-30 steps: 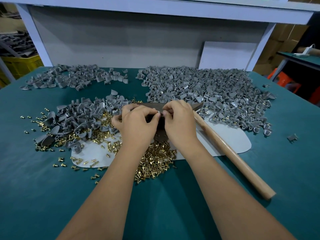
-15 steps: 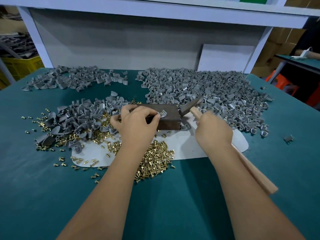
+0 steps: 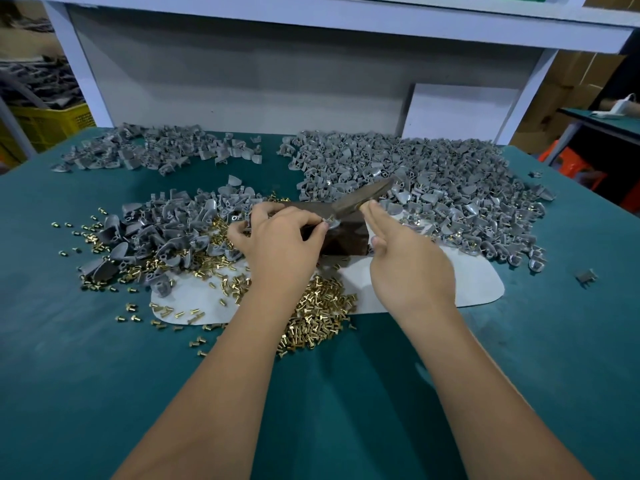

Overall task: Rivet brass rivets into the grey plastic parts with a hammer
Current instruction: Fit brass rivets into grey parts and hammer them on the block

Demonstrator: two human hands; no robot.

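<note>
Left hand (image 3: 280,244) pinches a grey part (image 3: 327,222) on the block (image 3: 341,233); right hand (image 3: 408,268) apparently grips the hammer (image 3: 363,199).

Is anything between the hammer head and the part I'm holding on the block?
Nothing visible: the dark metal hammer head is right at the small grey plastic part pinched by the left hand.
</note>
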